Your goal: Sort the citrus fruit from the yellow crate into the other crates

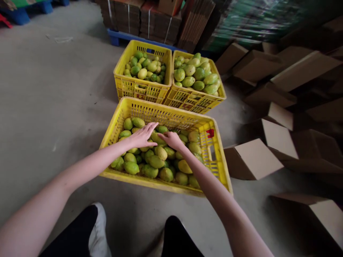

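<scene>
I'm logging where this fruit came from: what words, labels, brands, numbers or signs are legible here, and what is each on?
No text can be read.
Back left crate: red marking on its front, too small and blurred.
Back right crate: red print on its front, likewise unreadable.
Front crate: red patch at its right end, no legible lettering.

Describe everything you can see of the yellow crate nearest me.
This yellow crate is open-topped, rectangular and apparently plastic, with slotted walls, a grip opening and a red patch at its right end. It stands upright before two more crates. Green and yellowish fruit lies inside, under your left hand and right hand; the crate's base is hidden.
</scene>
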Tool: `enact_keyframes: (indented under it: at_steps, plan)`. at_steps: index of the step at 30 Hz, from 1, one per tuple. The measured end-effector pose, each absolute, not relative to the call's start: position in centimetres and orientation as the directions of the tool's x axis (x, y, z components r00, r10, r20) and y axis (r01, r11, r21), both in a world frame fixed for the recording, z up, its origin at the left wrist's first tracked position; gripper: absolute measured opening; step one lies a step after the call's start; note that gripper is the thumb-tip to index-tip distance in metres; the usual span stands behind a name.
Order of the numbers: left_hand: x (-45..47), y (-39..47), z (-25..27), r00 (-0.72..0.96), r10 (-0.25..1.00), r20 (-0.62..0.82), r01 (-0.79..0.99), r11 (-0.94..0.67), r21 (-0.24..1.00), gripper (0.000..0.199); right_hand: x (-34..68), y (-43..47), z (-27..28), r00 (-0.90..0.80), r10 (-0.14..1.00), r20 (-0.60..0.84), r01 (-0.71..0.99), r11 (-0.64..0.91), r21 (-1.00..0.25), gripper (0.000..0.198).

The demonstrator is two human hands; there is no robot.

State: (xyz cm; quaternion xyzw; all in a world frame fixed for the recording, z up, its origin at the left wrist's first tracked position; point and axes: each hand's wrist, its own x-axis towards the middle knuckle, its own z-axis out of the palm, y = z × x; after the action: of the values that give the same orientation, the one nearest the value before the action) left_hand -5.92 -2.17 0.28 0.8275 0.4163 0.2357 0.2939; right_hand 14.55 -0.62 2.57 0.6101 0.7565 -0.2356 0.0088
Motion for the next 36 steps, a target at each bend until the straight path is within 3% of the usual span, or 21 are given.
enact_keyframes:
  at_steps: [3,5,7,9,11,13,15,20,23,25,31,33,36]
  plan:
    - [-5.2,-2.9,1.8,0.561,0.791,0.245,0.412,-0.523,0.746,0.097,15.0,-1.2,5.1,-0.284,0.923,-0.26,0.815,0.09,-0.572,0.057]
    - [-5.2,-3.3,3.0,0.536,0.803,0.261,0.385,-0.508,0.771,0.079,15.6,-1.3,6.3,-0.274,0.928,-0.251,0.629,-0.024,-0.777,0.064]
    - [-5.4,-3.5,3.9,0.439,0.856,0.274,0.413,-0.463,0.785,0.062,16.5,-1.2,6.7,-0.215,0.94,-0.266,0.483,-0.134,-0.865,0.068]
    - [-5.8,-3.3,4.4,0.306,0.912,0.275,0.453,-0.393,0.8,0.056,17.1,-1.0,6.1,-0.126,0.955,-0.267,0.58,-0.148,-0.801,0.062]
    - [-6.0,-3.0,4.4,0.191,0.949,0.252,0.469,-0.314,0.826,0.055,17.1,-1.3,4.7,-0.083,0.948,-0.306,0.82,-0.11,-0.562,0.052]
    - [-6.1,-2.5,4.1,0.103,0.973,0.208,0.451,-0.232,0.862,0.054,16.3,-2.2,2.9,-0.074,0.897,-0.437,0.948,-0.072,-0.309,0.052]
    - [-5.9,-2.2,3.9,0.027,0.989,0.147,0.401,-0.145,0.904,0.056,15.2,-3.4,1.3,-0.076,0.852,-0.519,0.972,-0.054,-0.23,0.057]
    - [-5.1,-2.7,4.1,-0.033,0.99,-0.136,0.117,0.139,0.983,0.052,13.7,-4.9,-0.5,-0.097,0.826,-0.555,0.981,-0.016,-0.195,0.057]
    - [-4.7,-3.1,4.7,0.059,0.937,-0.345,-0.132,0.35,0.927,0.044,14.3,-4.5,-0.3,-0.113,0.848,-0.517,0.96,-0.042,-0.278,0.04]
    - [-4.6,-2.9,5.2,0.088,0.909,-0.407,-0.244,0.416,0.876,0.039,14.9,-3.8,0.2,-0.121,0.871,-0.476,0.921,-0.081,-0.381,0.035]
    - [-3.9,0.1,7.3,0.139,0.917,-0.374,-0.398,0.397,0.827,0.026,16.0,-1.3,5.2,-0.189,0.942,-0.276,0.566,-0.125,-0.815,0.077]
    - [-3.4,0.6,7.7,0.179,0.931,-0.319,-0.384,0.365,0.848,0.03,16.2,-1.0,7.0,-0.233,0.952,-0.198,0.247,-0.14,-0.959,0.083]
    - [-2.9,0.1,7.4,0.165,0.968,-0.188,-0.257,0.226,0.94,0.039,16.4,-1.1,7.8,-0.247,0.957,-0.152,-0.21,-0.206,-0.956,0.073]
